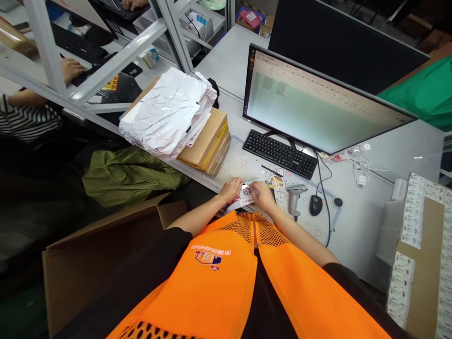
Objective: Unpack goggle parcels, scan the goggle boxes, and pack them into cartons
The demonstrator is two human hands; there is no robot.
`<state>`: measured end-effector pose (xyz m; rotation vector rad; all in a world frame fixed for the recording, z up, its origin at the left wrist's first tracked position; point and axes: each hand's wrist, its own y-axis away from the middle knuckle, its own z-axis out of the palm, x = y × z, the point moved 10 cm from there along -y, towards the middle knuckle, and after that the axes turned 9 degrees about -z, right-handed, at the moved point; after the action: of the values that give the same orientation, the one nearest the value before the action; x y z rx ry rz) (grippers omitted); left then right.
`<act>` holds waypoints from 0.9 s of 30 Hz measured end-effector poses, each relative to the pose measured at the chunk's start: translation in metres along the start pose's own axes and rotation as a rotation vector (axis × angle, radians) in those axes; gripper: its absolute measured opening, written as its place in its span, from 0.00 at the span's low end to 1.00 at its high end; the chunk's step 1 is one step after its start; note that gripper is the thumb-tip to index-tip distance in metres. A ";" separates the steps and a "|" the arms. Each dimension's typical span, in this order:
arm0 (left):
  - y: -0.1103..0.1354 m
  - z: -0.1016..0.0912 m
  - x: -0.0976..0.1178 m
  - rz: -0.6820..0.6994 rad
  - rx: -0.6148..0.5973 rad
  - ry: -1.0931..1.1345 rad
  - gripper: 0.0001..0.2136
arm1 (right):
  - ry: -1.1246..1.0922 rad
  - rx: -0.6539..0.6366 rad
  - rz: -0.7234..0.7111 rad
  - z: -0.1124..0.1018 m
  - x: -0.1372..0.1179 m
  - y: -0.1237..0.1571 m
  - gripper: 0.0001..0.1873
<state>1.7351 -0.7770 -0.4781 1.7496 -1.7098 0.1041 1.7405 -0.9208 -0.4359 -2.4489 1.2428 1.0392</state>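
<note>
Close to my body at the desk's front edge, a white plastic packet with dark lettering and some red print is between my hands. My left hand is closed on its left side, fingers curled. Gripping the right side with bent fingers is my right hand. The packet's lower end is hidden by the orange vest. Just right of my right hand, a grey barcode scanner lies on the patterned desk mat. A black pen rests above that hand.
White plastic mailing bags and brown envelopes are piled at left. Ahead stand a keyboard and monitor; a mouse is at right. An open cardboard box stands below left. Another person's hand is beyond the metal frame.
</note>
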 end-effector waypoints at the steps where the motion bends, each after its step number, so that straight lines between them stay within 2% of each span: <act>1: 0.004 0.003 -0.001 -0.013 -0.008 0.003 0.11 | 0.013 -0.108 -0.091 0.014 -0.019 -0.002 0.21; 3: 0.012 0.009 -0.006 -0.047 -0.026 0.010 0.11 | 0.093 -0.272 -0.158 0.036 -0.039 -0.002 0.22; 6: 0.017 0.015 -0.015 -0.092 -0.057 0.018 0.11 | 0.222 -0.410 -0.156 0.051 -0.045 -0.001 0.21; 11: 0.007 0.014 -0.033 -0.161 -0.136 -0.015 0.11 | 0.336 -0.568 -0.113 0.056 -0.046 -0.006 0.16; 13: 0.002 0.012 -0.046 -0.222 -0.166 -0.042 0.11 | 0.323 -0.613 -0.105 0.056 -0.045 0.006 0.12; 15: 0.000 0.013 -0.060 -0.288 -0.191 -0.061 0.13 | 0.241 -0.597 -0.125 0.052 -0.044 0.029 0.11; 18: 0.001 0.019 -0.075 -0.374 -0.224 -0.066 0.16 | -0.028 -0.460 -0.132 0.039 -0.033 0.072 0.10; 21: -0.004 0.021 -0.074 -0.407 -0.247 -0.039 0.16 | -0.340 -0.260 -0.059 0.025 -0.013 0.102 0.11; 23: -0.014 0.018 -0.061 -0.358 -0.257 0.011 0.14 | -0.415 -0.020 0.101 0.009 0.013 0.109 0.14; 25: -0.027 0.017 -0.038 -0.256 -0.271 0.088 0.14 | -0.356 0.275 0.358 -0.009 0.045 0.120 0.19; 26: -0.032 0.018 -0.025 -0.198 -0.283 0.141 0.15 | -0.320 0.386 0.495 -0.012 0.059 0.126 0.24; 27: -0.037 0.021 -0.010 -0.143 -0.301 0.198 0.17 | -0.305 0.442 0.608 -0.009 0.069 0.130 0.30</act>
<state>1.7591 -0.7825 -0.5144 1.5742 -1.3762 -0.0411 1.6722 -1.0496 -0.4587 -1.5491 1.9049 1.0625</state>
